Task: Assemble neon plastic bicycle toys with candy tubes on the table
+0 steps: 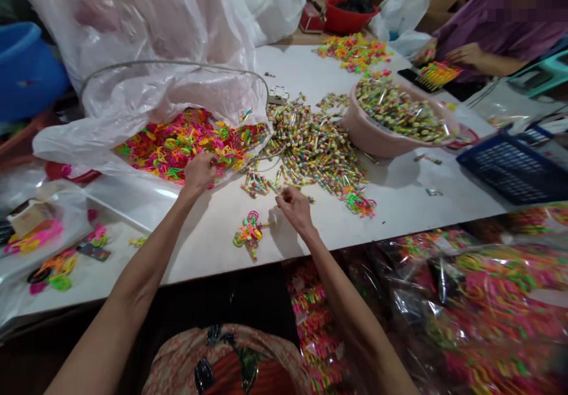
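My left hand (pixel 200 172) is at the near edge of a white plastic bag (pixel 110 102) of bright plastic pieces (pixel 175 141), its fingers bent down against them; what they hold, if anything, is hidden. Over the white table (pixel 213 253), my right hand (pixel 294 206) has its fingers pressed together, and anything between them is too small to make out. A small cluster of coloured pieces and wrapped sticks (pixel 251 229) lies between my forearms. Beyond my right hand spreads a heap of small wrapped sticks (pixel 315 141).
A pink basin (pixel 373 135) of wrapped sticks stands right of the heap, near a blue basket (pixel 510 164). Across the table, a person's hand (pixel 465 57) is near orange-yellow pieces (pixel 439 74). Filled clear bags (pixel 501 300) lie below the table's front edge.
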`<state>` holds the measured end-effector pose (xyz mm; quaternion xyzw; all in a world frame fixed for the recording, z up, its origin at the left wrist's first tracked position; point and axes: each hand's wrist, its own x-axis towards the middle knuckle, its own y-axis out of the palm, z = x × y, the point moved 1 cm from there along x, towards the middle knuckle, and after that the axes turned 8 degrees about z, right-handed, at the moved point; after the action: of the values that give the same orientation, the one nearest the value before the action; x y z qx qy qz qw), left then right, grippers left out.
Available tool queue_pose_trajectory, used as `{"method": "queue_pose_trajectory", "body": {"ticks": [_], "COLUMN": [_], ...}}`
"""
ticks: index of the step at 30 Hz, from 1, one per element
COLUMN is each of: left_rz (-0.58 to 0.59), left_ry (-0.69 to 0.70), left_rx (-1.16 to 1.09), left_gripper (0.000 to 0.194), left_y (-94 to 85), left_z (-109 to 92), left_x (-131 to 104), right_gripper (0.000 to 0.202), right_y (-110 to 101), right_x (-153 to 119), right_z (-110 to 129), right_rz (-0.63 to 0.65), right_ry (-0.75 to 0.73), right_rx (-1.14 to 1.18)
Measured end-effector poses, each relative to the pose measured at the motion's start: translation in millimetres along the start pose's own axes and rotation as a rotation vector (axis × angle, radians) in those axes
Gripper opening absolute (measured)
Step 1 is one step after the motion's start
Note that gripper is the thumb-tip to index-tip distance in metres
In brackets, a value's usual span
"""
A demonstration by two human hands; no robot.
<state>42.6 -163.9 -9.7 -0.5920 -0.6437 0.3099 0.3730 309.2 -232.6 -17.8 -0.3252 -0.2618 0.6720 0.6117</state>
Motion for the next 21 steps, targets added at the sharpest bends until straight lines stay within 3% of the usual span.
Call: {"method": "queue_pose_trajectory", "body": {"ticks": [4, 9, 12, 15, 18, 21], "left_rz": [-0.226, -0.346, -0.248, -0.026, 0.118, 0.174], "left_ry": [-0.034, -0.083, -0.193, -0.342, -0.426, -0.517], "left_rx": [-0.34, -0.687, -1.121, -1.516, -1.682, -1.655], "left_gripper": [0.008, 0.012, 0.016, 0.013, 0.014, 0.025], "left_y": [-17.1, -25.4, -21.9, -18.1, -13.6, -3.1], "left_z": [2.6, -5.6, -13.6, -20.5, -24.7, -26.2], "left_x": [-15.0, -47.2, -61.3, -72.9, -83.2, -90.5], "right_gripper": [0.021, 0.031, 0.029, 0.03, 0.031, 0.031], "right_y": [4.5, 10.1, 13.6, 20.6, 31.1, 40.7], "right_x": [-9.4, -21.7, -25.8, -25.8, -21.9, -17.3], "right_z": [-3.2, 24.4, 45.7, 60.6, 69.3, 72.8], "right_rz": [-0.001, 0.083, 0.178, 0.252, 0.275, 0.271], "right_ry": [0.016, 0.064, 0.041, 0.033, 0.02, 0.021], "right_rx": [0.675, 1.068, 1.158, 1.244, 1.279, 1.263]}}
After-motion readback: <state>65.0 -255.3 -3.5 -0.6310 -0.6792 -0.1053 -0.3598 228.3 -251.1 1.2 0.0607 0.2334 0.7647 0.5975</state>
